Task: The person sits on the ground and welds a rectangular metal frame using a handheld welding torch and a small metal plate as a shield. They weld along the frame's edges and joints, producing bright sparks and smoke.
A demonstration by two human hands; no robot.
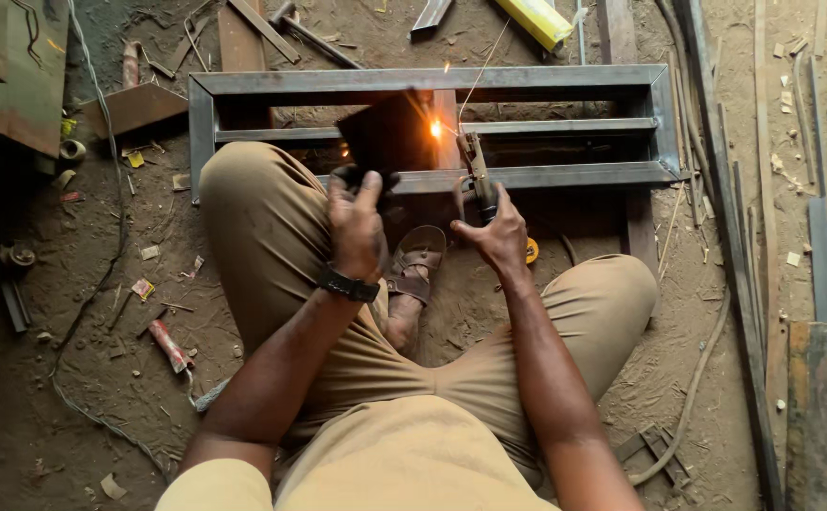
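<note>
Our left hand (355, 225) grips a dark shield (387, 132); our right hand (499, 237) clasps the holder (478, 175), sparking on the far frame (527, 176).

— What does the ground show?
— A bare dirt floor (73, 378), strewn with paper scraps, wire and a small red cylinder (169, 346).
— And the edges?
— Long metal strips and bars (816, 237) lie stacked at right; a rusted green sheet (11, 66) sits upper left. Daylight falls evenly.
</note>
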